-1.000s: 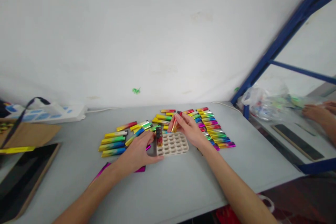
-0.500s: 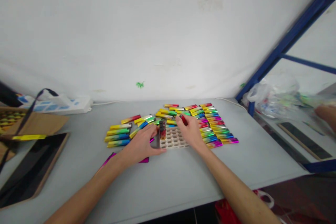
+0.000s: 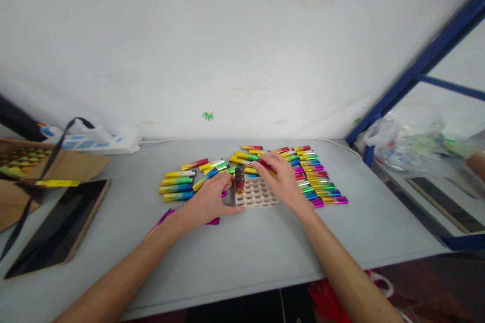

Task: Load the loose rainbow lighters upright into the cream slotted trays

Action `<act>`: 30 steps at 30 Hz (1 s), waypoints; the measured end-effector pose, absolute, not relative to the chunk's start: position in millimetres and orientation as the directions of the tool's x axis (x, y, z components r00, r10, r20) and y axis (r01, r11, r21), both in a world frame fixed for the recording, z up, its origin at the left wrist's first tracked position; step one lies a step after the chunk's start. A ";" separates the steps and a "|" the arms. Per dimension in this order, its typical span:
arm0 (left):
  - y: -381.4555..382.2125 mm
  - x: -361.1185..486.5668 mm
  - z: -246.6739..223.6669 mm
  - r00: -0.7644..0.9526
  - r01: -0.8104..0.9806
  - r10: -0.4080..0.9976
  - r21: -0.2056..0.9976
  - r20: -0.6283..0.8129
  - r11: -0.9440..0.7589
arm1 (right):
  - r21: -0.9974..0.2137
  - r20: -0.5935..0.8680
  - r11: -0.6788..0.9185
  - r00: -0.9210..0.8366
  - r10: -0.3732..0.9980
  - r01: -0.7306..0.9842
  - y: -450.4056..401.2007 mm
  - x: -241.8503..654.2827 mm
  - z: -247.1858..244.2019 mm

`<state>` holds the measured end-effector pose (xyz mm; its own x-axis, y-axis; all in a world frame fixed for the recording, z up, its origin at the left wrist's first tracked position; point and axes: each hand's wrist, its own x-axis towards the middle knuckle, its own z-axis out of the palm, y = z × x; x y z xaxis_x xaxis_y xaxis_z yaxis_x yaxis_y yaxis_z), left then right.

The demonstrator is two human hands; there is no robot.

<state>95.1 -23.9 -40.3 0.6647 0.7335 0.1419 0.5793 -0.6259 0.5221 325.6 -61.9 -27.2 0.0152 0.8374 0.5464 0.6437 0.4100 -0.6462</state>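
A white tray with rows of holes [image 3: 257, 193] lies on the grey table. Several dark-topped red lighters [image 3: 240, 180] stand upright in its left end. My left hand [image 3: 214, 197] curls round the tray's left side, its thumb at the near edge. Above the tray's right part, my right hand [image 3: 279, 179] is closed on a red lighter [image 3: 267, 165], held at a tilt. Loose lighters in shiny mixed colours lie right of the tray [image 3: 318, 181], behind it [image 3: 244, 155] and to its left [image 3: 176, 188]. Purple ones [image 3: 164, 217] lie partly under my left forearm.
On the left are a black panel [image 3: 60, 229], an open cardboard box [image 3: 76, 164] and a white power strip [image 3: 123, 142]. A blue metal frame [image 3: 409, 75] rises at the right, with plastic bags [image 3: 397, 141] beyond it. Another person's hand [image 3: 476, 165] shows at the far right edge.
The view has shifted slightly. My right hand has turned the red lighter from nearly upright to a more slanted position over the tray. My left hand stays at the tray's left side.
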 end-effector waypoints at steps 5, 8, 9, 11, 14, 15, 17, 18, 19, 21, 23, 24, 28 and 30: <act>-23.7 94.0 -42.0 0.671 0.571 0.726 0.520 0.149 -0.635 | -0.468 0.596 0.462 -0.117 0.795 0.754 -76.0 332.3 -13.9; -23.9 93.5 -41.7 0.669 0.565 0.727 0.530 0.155 -0.633 | -0.566 0.507 0.471 -0.164 0.846 0.676 -83.9 332.2 -7.7; -23.8 93.4 -41.5 0.669 0.562 0.726 0.532 0.157 -0.633 | -0.613 0.469 0.469 -0.185 0.864 0.636 -85.5 331.4 -7.3; -23.6 93.4 -41.3 0.670 0.561 0.726 0.534 0.157 -0.633 | -0.685 0.384 0.451 -0.243 0.891 0.572 -86.8 329.2 -9.7; -23.2 93.6 -41.1 0.671 0.564 0.727 0.536 0.146 -0.628 | -0.655 0.319 0.452 -0.320 0.892 0.605 -85.4 325.8 -18.4; -23.3 93.7 -40.9 0.670 0.568 0.729 0.535 0.141 -0.626 | -0.614 0.325 0.469 -0.338 0.883 0.635 -84.5 324.9 -21.2; -23.9 94.2 -40.3 0.662 0.583 0.738 0.531 0.128 -0.615 | -0.522 0.354 0.511 -0.372 0.858 0.683 -82.7 323.4 -24.7; -24.5 94.6 -39.9 0.657 0.593 0.745 0.530 0.118 -0.607 | -0.484 0.363 0.528 -0.388 0.847 0.698 -81.9 322.6 -25.1; -25.0 95.0 -39.5 0.651 0.602 0.751 0.530 0.107 -0.597 | -0.452 0.364 0.539 -0.405 0.839 0.711 -81.0 321.4 -24.9; -26.3 95.9 -39.2 0.645 0.611 0.759 0.537 0.090 -0.582 | -0.408 0.348 0.546 -0.429 0.834 0.732 -79.5 317.9 -23.4; -27.4 96.8 -39.3 0.646 0.599 0.758 0.555 0.092 -0.578 | -0.385 0.331 0.542 -0.436 0.837 0.747 -78.8 313.5 -22.3; -28.0 97.2 -39.5 0.647 0.590 0.756 0.564 0.099 -0.578 | -0.380 0.328 0.539 -0.435 0.839 0.752 -79.0 311.6 -22.0; -29.9 97.6 -38.9 0.652 0.570 0.750 0.579 0.114 -0.583 | -0.458 0.311 0.533 -0.434 0.846 0.711 -81.4 315.6 -18.5; -30.5 97.0 -38.4 0.652 0.563 0.750 0.590 0.112 -0.578 | -0.549 0.329 0.501 -0.378 0.865 0.669 -77.7 324.8 -11.7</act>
